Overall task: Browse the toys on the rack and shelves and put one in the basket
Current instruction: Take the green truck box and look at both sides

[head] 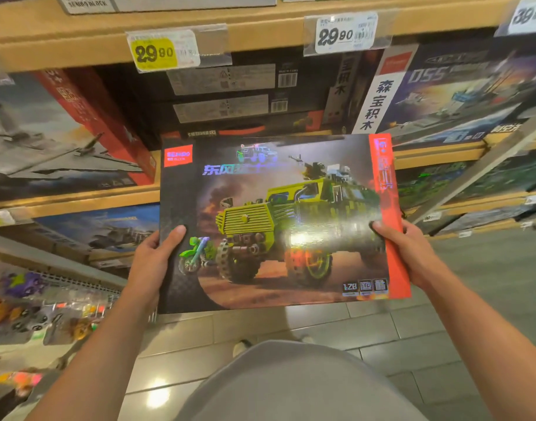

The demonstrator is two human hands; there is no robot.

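Observation:
I hold a large flat toy box in front of me, its cover facing up and showing a green armoured truck and a small green motorbike, with a red band down its right side. My left hand grips the box's left edge, thumb on the cover. My right hand grips the right edge at the red band, thumb on top. The box hangs in the air in front of the shelves. No basket is in view.
Wooden shelves ahead carry more block-set boxes: a jet box at left, stacked black boxes in the middle, a ship box at right. Price tags hang from the upper shelf. Small hanging toys fill a rack at lower left. Tiled floor lies below.

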